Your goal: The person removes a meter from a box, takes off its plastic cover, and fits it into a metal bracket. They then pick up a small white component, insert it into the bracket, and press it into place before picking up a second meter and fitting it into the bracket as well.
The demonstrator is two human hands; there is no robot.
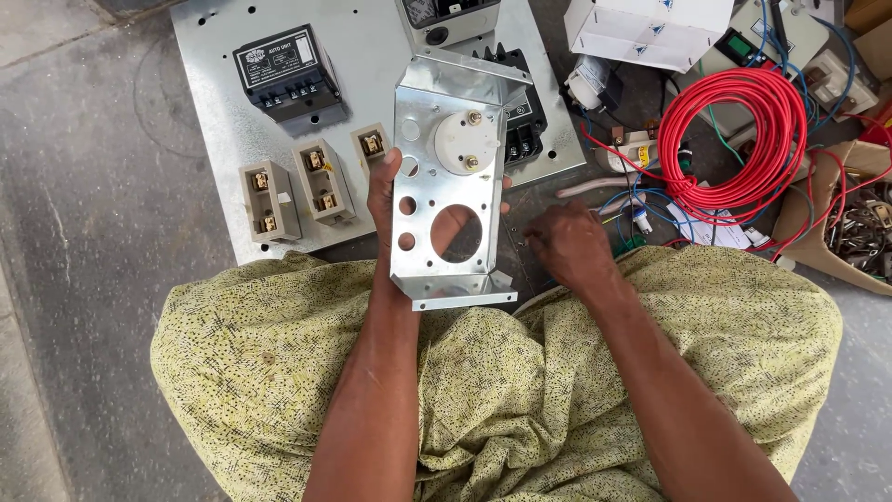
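Observation:
My left hand [383,200] holds a bent galvanised metal panel [423,265] upright from behind, with fingers showing through its large round hole. A round white meter back [465,142] with two brass studs sits in the panel's upper hole. My right hand [569,246] is lowered to the floor just right of the panel, fingers curled down over small parts I cannot make out. Both forearms reach out over my yellow-green patterned clothing [502,372].
A flat metal base plate [218,130] lies ahead, carrying a black relay unit [288,74], three beige fuse holders [316,181] and another black unit [522,112]. To the right lie a red wire coil [734,139], a white cardboard box [646,33] and loose wires.

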